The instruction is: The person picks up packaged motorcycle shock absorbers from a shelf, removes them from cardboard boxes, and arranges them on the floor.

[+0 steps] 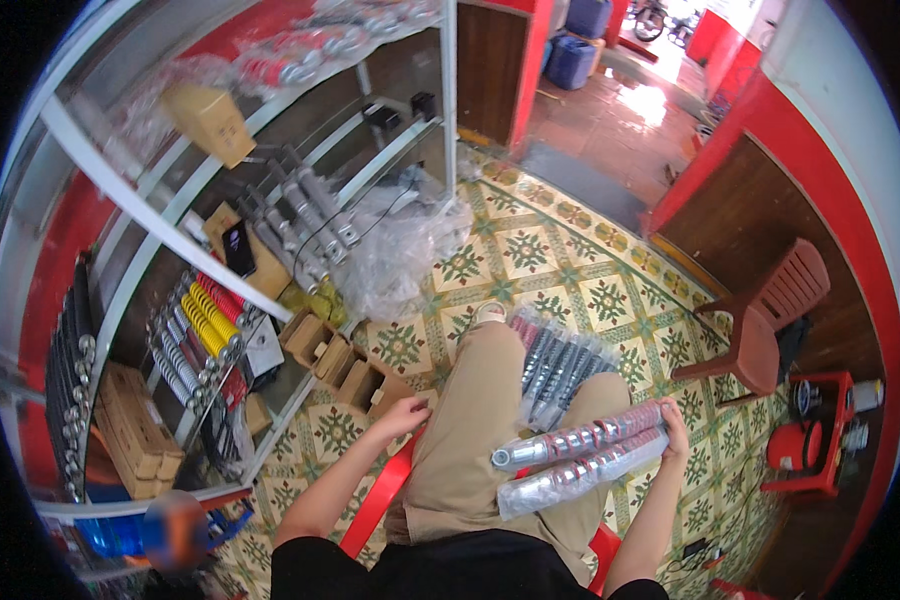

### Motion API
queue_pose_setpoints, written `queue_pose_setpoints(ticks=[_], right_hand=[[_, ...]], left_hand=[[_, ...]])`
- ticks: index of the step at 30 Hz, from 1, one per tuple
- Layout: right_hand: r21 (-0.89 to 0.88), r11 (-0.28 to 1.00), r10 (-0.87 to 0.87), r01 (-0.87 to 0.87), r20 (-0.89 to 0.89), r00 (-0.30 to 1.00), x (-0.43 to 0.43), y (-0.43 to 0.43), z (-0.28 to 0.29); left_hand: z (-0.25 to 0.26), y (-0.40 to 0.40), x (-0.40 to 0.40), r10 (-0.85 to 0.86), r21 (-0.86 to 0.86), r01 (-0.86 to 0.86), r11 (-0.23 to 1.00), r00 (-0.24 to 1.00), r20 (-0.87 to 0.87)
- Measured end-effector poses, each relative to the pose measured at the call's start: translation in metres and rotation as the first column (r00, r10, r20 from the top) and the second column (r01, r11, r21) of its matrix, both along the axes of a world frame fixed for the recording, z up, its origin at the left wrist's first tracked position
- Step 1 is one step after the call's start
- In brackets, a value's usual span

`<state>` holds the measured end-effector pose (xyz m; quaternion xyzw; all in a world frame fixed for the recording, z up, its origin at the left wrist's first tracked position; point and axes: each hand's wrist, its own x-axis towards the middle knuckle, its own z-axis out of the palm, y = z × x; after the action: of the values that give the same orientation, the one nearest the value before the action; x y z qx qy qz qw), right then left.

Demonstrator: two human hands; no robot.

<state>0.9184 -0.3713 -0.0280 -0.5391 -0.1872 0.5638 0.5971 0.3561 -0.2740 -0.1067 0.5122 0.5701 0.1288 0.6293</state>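
Note:
Across my lap lie two shock absorbers, both in clear plastic sleeves. The upper one point(577, 442) has a metal eye at its left end and a red coil spring; the lower one point(570, 480) runs beside it. My right hand point(675, 431) grips their right ends. Beside my left thigh is my left hand point(409, 416), fingers curled and nothing visible in them. Open cardboard boxes point(341, 364) stand just beyond it on the left. On the floor past my knees, several more wrapped shock absorbers point(562, 367) lie in a row.
A glass-and-metal display shelf point(450, 97) on the left carries yellow spring shock absorbers point(206, 319), bare metal shock bodies point(311, 206), a phone point(238, 247) and long cartons point(139, 427). To the right stand a brown plastic chair point(757, 337) and a red stool point(806, 484). An open doorway point(592, 135) is ahead.

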Motion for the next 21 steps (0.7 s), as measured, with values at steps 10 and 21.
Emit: queue_pose_setpoints(ticks=[10, 21], right_hand=[[0.117, 0.992, 0.048, -0.042, -0.05, 0.998, 0.001, -0.011, -0.004], [0.174, 0.985, 0.007, 0.01, -0.095, 0.995, 0.007, -0.023, -0.023]], left_hand=[[0.217, 0.033, 0.168, -0.343, 0.78, 0.171, 0.602, 0.938, 0.059], [0.154, -0.024, 0.25, -0.727, 0.336, 0.857, 0.392, 0.512, -0.457]])
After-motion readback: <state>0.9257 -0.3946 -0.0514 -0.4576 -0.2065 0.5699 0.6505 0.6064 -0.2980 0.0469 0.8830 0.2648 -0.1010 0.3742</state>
